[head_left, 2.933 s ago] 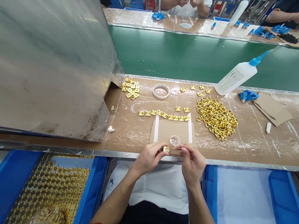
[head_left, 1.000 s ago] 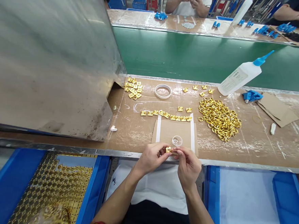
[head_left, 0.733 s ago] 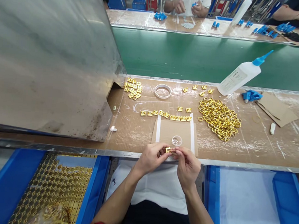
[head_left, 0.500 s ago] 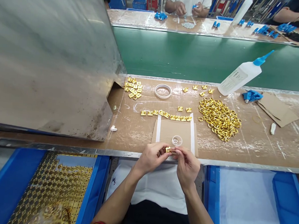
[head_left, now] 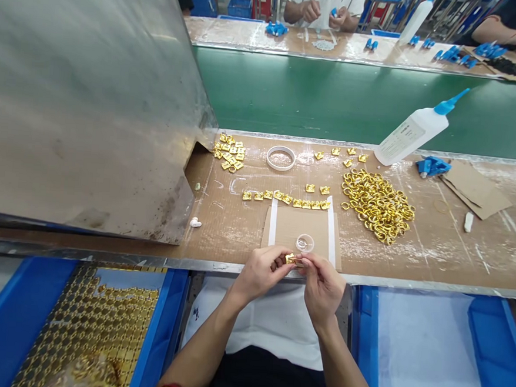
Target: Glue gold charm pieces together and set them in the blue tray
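Observation:
My left hand (head_left: 259, 271) pinches a small shiny gold piece (head_left: 289, 259) above the near edge of a cardboard pad. A thin stick-like tool (head_left: 298, 258) is held in the closed fingertips of my right hand (head_left: 324, 285), its tip at the gold piece; whether it touches cannot be made out. Just beyond my fingers stands a small clear round dish (head_left: 304, 243) on the cardboard pad (head_left: 289, 225), which has white tape strips down its sides. A row of gold pieces (head_left: 298, 203) lies along the pad's far edge and on to the left.
A heap of gold rings (head_left: 378, 205) lies to the right, near a tilted white bottle (head_left: 412, 133). A white tape roll (head_left: 280, 158) and more gold pieces (head_left: 231, 151) are farther back. A large metal housing (head_left: 92, 99) blocks the left. Blue bins (head_left: 172, 311) flank my lap.
My hands keep almost the same pose around the gold piece. Across the green belt, a co-worker's hands have shifted slightly. The view has moved a little.

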Demonstrator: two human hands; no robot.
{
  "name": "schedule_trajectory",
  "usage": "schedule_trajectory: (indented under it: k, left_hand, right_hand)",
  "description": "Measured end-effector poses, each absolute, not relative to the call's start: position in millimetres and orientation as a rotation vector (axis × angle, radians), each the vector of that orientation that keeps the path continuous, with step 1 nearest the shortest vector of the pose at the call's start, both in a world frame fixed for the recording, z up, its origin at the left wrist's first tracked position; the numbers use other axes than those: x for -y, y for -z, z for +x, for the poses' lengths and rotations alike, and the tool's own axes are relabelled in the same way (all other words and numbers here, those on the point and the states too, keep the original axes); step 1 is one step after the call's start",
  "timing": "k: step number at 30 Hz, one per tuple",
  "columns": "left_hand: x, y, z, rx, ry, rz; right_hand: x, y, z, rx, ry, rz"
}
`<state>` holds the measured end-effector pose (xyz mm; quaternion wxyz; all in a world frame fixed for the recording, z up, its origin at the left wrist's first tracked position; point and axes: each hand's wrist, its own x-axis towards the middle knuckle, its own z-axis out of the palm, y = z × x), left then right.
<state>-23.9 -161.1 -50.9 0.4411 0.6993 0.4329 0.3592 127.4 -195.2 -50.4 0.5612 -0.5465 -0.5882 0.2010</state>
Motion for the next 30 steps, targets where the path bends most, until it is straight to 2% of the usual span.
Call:
schedule_trajectory:
  k: [30]
  left_hand:
    - [162, 54, -23, -1.122, -0.882, 1.736]
  right_hand:
    - [188, 38, 136, 1.676, -0.243, -1.242]
